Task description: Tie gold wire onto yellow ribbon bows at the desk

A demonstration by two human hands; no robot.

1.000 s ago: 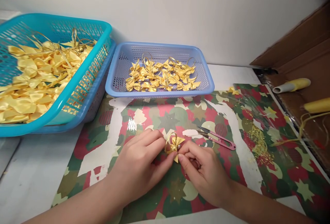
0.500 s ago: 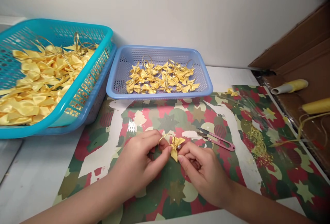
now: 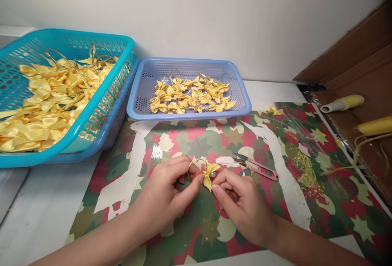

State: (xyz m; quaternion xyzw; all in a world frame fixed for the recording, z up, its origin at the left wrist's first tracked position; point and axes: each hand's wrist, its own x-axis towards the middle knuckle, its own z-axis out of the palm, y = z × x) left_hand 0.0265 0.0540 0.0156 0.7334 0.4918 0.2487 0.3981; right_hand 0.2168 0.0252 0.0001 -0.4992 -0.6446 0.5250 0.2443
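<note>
Between my two hands is a small yellow ribbon bow (image 3: 208,173) with a gold loop (image 3: 196,161) and a shiny silver bead or bell (image 3: 213,174) at its middle. My left hand (image 3: 174,186) pinches the bow's left side near the loop, thumb and fingers closed. From the right, my right hand (image 3: 240,200) has its thumb and forefinger pressed together at the bow's lower right edge, beside the bead; the exact hold is partly hidden. Pink-handled thread snips (image 3: 260,169) lie just beyond my right hand.
A turquoise basket (image 3: 101,98) heaped with yellow bows stands at left, stacked on a blue one. A blue basket (image 3: 190,116) with several looped bows sits at the back. Gold thread scraps (image 3: 306,172), a yellow ribbon piece (image 3: 275,110) and yellow spools (image 3: 346,103) are at right.
The view has shifted slightly, so the baskets sit a little lower in the picture. Both hands stay at the bow in nearly the same pose.
</note>
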